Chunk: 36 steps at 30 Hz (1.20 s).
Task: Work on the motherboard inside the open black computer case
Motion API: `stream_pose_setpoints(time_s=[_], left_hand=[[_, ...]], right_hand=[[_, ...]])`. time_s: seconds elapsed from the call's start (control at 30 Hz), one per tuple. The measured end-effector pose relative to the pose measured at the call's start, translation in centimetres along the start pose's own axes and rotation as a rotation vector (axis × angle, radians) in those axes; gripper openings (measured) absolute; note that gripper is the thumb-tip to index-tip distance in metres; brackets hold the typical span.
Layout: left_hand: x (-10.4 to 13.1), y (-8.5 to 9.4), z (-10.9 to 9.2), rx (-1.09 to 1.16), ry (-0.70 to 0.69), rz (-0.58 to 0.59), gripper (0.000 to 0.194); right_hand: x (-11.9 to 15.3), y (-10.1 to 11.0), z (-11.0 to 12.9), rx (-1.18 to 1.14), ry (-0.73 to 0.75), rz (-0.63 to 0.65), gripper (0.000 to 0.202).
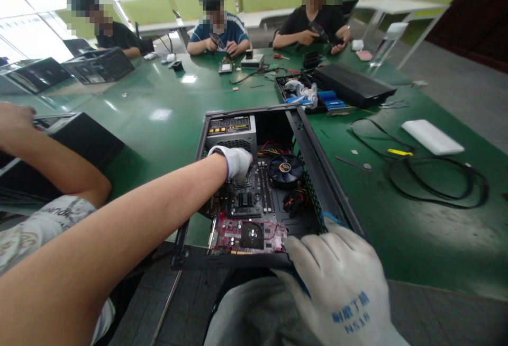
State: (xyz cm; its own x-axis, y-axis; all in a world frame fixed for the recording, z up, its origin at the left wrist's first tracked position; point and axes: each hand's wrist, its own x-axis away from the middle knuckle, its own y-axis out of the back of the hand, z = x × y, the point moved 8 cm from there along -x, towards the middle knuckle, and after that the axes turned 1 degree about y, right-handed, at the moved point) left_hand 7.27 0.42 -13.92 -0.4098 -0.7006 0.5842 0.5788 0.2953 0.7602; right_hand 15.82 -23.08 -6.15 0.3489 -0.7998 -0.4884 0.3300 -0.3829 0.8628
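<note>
An opened black computer case (335,198) lies on its side at the table's near edge. My right hand (337,277), in a white glove with blue print, grips the case's near right corner, thumb below the rim. My left hand (238,163), also gloved, reaches inside over the upper part of the motherboard (248,198); its fingertips are hidden. Just beyond that hand sits the power supply (230,126). A black cooling fan (286,169) with loose wires lies to its right. A red graphics card (252,235) with a small fan rests along the near side.
At left, a co-worker's arm (75,161) reaches over another black case (87,139). Three people work across the green table (170,92). A tray with gloves (301,94) and a black panel (353,84) stand beyond; black cables (432,198) and a white block (432,137) lie right.
</note>
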Motion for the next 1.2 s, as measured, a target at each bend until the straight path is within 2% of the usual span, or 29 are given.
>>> stream_pose_setpoints(time_s=[0.3, 0.7, 0.93, 1.2], left_hand=[[-0.46, -0.25, -0.13, -0.016, -0.026, -0.001, 0.058], [0.01, 0.07, -0.19, 0.009, -0.007, -0.014, 0.059], [-0.86, -0.36, -0.17, 0.009, -0.027, -0.008, 0.061], [-0.6, -0.12, -0.35, 0.015, -0.026, -0.016, 0.058]], right_hand=[[0.25, -0.43, -0.13, 0.012, 0.008, 0.008, 0.021], [0.15, 0.07, -0.02, 0.017, 0.023, -0.016, 0.021], [0.23, -0.2, -0.06, 0.004, 0.009, -0.014, 0.021], [0.44, -0.34, -0.19, -0.031, 0.003, -0.052, 0.022]])
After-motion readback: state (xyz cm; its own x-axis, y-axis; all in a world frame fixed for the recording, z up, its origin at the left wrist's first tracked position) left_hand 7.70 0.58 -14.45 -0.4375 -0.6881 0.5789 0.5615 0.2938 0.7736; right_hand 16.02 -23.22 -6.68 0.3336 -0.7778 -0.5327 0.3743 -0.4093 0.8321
